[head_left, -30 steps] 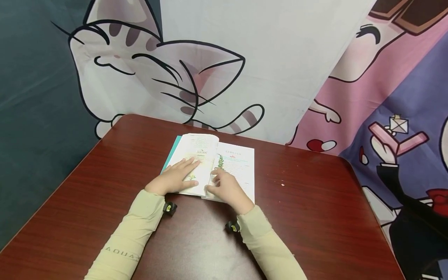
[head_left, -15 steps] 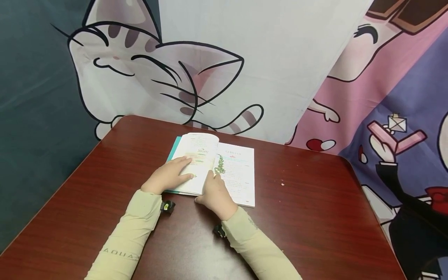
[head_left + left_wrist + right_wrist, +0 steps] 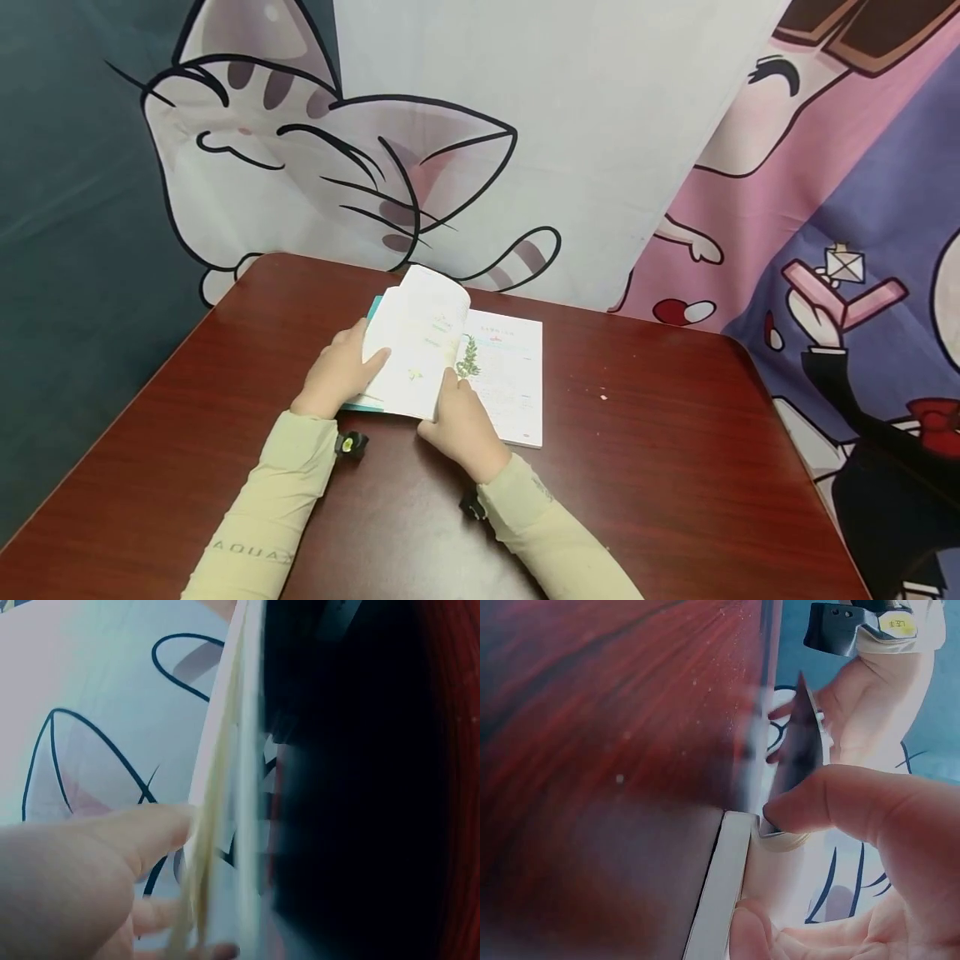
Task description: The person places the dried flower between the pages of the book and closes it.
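Observation:
An open book (image 3: 510,392) with a teal cover (image 3: 366,407) lies near the middle of the table, a green plant picture on its right page. My left hand (image 3: 330,375) grips the left-hand pages (image 3: 408,333) at their outer edge. In the left wrist view its thumb (image 3: 157,825) lies on one face of the raised pages, with other fingers behind them. My right hand (image 3: 467,427) pinches the left stack by the spine at the bottom edge. Its thumb (image 3: 802,806) presses from below in the right wrist view, while its fingers lie on the page side.
The reddish-brown table (image 3: 645,450) extends around the book. White specks (image 3: 603,397) lie to its right. A cloth backdrop (image 3: 585,150) with cartoon figures hangs behind the table's far edge. Both wrists wear small black cameras.
My left hand has slid from flat on the left page to its outer edge. The left pages are now lifted and tilted. My right hand has moved from the right page to the spine's bottom.

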A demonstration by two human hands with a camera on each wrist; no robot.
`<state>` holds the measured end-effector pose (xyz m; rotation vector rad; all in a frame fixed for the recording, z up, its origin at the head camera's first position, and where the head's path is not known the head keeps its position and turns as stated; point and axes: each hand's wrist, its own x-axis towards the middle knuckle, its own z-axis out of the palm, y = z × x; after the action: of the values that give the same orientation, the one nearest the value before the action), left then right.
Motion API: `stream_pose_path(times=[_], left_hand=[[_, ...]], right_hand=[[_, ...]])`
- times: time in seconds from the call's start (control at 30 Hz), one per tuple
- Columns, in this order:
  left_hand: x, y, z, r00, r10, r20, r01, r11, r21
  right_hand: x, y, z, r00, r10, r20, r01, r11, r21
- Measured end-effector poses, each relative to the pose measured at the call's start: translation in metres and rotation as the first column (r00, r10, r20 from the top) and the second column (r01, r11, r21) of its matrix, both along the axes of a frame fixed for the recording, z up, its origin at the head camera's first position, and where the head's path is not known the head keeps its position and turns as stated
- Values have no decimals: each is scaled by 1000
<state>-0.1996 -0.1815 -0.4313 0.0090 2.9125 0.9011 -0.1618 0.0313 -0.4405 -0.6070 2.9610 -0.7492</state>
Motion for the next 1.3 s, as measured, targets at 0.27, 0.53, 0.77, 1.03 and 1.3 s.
stream_pose_path(times=[0.27, 0.53, 0.77, 1.03, 1.3], left_hand=[[-1, -13, 7, 986, 45, 162, -80, 974, 213], [5, -15, 16, 991, -74, 108, -1, 820, 573], [7, -6, 26, 980, -167, 110, 14, 604, 797], [10, 18, 34, 964, -265, 32, 106, 487, 867], [7, 44, 23, 951, -307, -47, 218, 553, 804]], right_hand=[[2, 4, -2, 999, 0, 38, 2, 998, -57], [7, 8, -7, 997, -9, 82, 15, 997, -78], [3, 8, -1, 999, 6, 54, 3, 986, -164], [0, 6, 7, 999, 17, -36, -26, 967, -253], [-3, 16, 15, 992, 36, 125, 24, 894, -447]])
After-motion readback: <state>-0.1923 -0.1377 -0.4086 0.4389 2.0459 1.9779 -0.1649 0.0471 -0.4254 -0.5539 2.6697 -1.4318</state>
